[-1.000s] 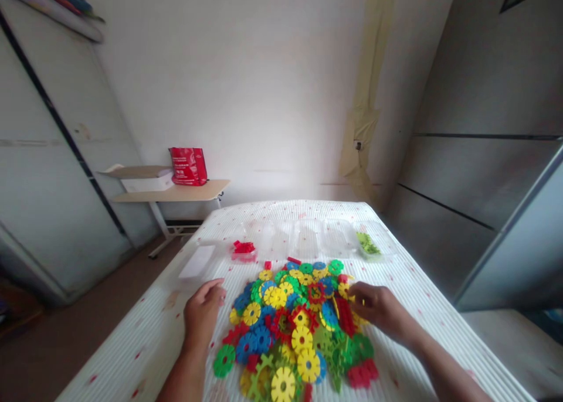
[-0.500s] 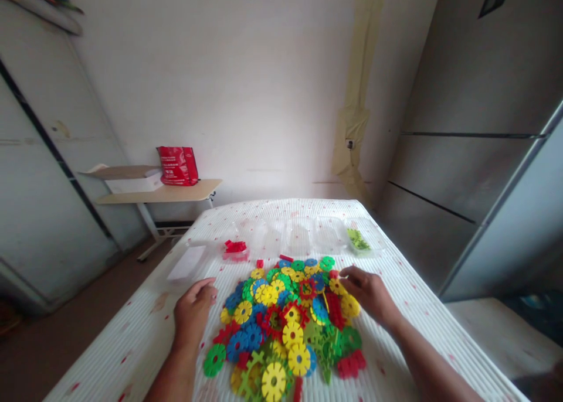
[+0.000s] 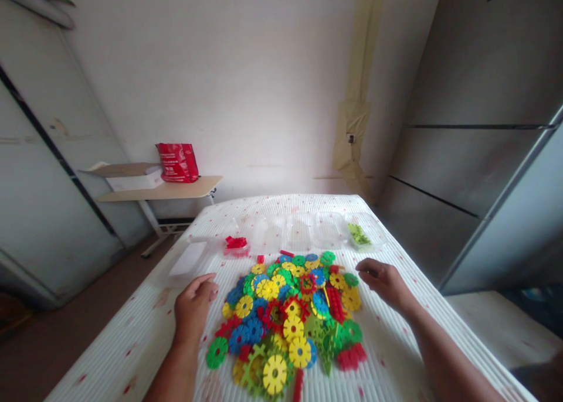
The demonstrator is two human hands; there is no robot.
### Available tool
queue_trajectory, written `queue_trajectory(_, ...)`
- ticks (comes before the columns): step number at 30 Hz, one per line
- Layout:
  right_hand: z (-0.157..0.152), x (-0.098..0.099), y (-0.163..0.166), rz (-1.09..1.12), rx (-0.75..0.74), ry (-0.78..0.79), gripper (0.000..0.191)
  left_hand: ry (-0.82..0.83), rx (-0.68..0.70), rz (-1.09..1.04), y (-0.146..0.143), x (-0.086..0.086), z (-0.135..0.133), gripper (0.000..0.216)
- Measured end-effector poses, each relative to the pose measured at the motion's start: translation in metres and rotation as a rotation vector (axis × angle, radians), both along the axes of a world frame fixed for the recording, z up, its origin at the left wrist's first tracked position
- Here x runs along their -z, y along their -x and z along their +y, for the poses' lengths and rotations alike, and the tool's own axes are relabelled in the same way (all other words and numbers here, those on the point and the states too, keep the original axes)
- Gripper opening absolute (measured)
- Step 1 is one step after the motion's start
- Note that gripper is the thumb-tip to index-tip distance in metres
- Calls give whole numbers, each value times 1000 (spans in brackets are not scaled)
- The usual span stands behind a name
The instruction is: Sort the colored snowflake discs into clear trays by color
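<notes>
A heap of plastic snap-together toy pieces (image 3: 293, 328) lies on the table before me: notched discs and gear shapes in yellow, blue, green and red. Left of the heap rests my left hand (image 3: 197, 299), fingers loosely curved, nothing seen in it. My right hand (image 3: 383, 282) hovers just off the heap's upper right side, fingers half bent and thumb slightly apart; no piece shows in it. Nearest to it is a green notched disc (image 3: 350, 279). Red blocks (image 3: 351, 357) lie at the lower right of the heap.
Clear plastic containers (image 3: 299, 231) stand in a row behind the heap. The leftmost holds red pieces (image 3: 236, 242), the rightmost light green ones (image 3: 359, 234). A clear tray with a white slip (image 3: 188, 258) sits at left. Beyond are a side table (image 3: 176, 193) and a grey refrigerator (image 3: 444, 162).
My right hand has drawn back to the right, off the heap's upper right edge, and the green disc there now shows. My left hand has stayed nearly still. The view has shifted slightly.
</notes>
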State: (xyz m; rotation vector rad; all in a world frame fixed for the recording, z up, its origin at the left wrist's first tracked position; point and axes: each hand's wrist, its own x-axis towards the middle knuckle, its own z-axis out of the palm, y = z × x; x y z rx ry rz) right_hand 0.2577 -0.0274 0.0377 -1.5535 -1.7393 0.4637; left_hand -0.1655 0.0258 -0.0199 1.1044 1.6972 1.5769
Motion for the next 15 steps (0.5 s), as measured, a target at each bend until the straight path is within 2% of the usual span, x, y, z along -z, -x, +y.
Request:
queue_trajectory(3, -4, -2, 14, 81, -100, -12, 18, -3, -2, 9, -3, -4, -3, 40)
queue_trajectory(6, -13, -7, 35, 92, -292, -62, 14, -3, -1, -17, -6, -9, -5, 40)
queue_trajectory(10, -26, -13, 67, -99, -559, -138, 17, 5, -6, -28, -9, -12, -6, 38)
queue_trajectory(13, -30, -13, 82, -248, -651, -158, 23, -3, -6, -8, -8, -11, -6, 38)
queue_trajectory(15, -30, -10, 85, -293, -659, -169, 23, -10, -4, 5, -8, -11, -6, 39)
